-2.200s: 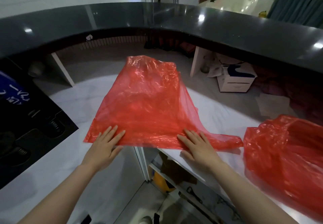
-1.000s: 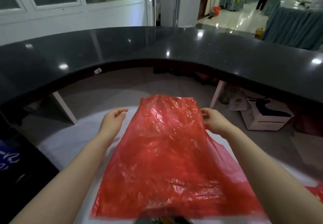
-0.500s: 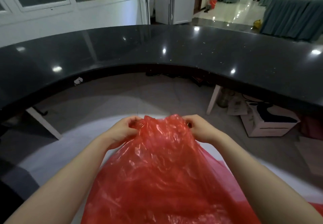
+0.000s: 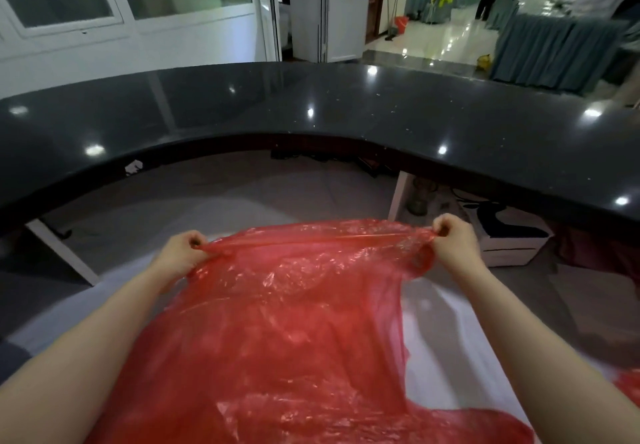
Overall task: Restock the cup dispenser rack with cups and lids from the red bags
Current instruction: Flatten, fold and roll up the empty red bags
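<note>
A flat, crinkled red plastic bag (image 4: 287, 332) lies spread over the white work surface (image 4: 436, 346) in front of me. My left hand (image 4: 183, 253) grips the bag's far left corner and my right hand (image 4: 453, 242) grips its far right corner. The far edge is pulled taut between them and lifted a little off the surface. A sliver of a second red bag (image 4: 632, 388) shows at the right edge. No cups, lids or dispenser rack are in view.
A curved black counter top (image 4: 311, 111) arcs above and beyond the work surface. Under it on the floor sits a white cardboard box (image 4: 509, 235) at the right, and a white leg (image 4: 62, 253) slants at the left.
My hands moved from the bag's near edge to its far end, bunched it together, then pulled apart sideways, stretching the far edge straight.
</note>
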### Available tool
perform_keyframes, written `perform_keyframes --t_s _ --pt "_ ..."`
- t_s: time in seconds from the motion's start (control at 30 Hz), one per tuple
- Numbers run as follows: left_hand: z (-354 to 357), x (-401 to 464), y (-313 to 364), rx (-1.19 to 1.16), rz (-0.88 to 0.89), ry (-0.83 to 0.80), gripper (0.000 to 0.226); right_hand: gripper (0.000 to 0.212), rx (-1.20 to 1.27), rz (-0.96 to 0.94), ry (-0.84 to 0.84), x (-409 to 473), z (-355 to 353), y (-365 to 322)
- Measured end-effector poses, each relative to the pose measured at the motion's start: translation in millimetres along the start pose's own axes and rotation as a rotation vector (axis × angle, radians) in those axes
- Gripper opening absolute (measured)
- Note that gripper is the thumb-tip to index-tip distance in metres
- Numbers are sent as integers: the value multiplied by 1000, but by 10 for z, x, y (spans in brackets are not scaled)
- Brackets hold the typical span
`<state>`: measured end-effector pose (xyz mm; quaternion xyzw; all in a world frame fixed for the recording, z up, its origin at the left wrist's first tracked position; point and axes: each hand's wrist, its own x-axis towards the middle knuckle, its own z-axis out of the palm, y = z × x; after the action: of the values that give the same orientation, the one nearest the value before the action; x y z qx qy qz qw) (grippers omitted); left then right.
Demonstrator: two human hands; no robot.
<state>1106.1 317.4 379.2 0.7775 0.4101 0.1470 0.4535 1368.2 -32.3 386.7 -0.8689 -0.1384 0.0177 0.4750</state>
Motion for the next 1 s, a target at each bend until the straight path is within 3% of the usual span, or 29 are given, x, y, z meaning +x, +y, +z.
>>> perform_keyframes --t_s 0.07,0.13,0.23,0.3,0.37,0.53,0.67,0.73,0.87,1.0 --pt "-66 15 -28 -6 -44 -54 25 23 39 65 131 17 -61 67" --pt "-125 19 -35 -169 -112 -220 20 12 96 142 179 57 -100 148" --pt "-185 40 -56 -399 -171 -422 29 30 182 268 73 93 -116 217" --pt "-176 73 -104 -520 -189 -434 37 43 253 336 -11 89 -94 247" --pt "-127 95 -137 -650 -241 -394 40 41 294 368 -55 102 -62 295" --pt "-32 119 -152 -778 -249 -366 36 9 222 310 -147 118 -28 442" --pt "-68 88 -107 -561 -186 -476 41 9 59 311 -81 104 -91 534" --pt "-61 81 -71 -481 -180 -526 32 18 62 330 -16 95 -134 539" --pt "-41 127 -17 -411 -260 -512 19 22 232 400 111 96 -224 481" --pt "-31 188 -37 -122 -146 -535 15 20 462 453 82 76 -277 465"
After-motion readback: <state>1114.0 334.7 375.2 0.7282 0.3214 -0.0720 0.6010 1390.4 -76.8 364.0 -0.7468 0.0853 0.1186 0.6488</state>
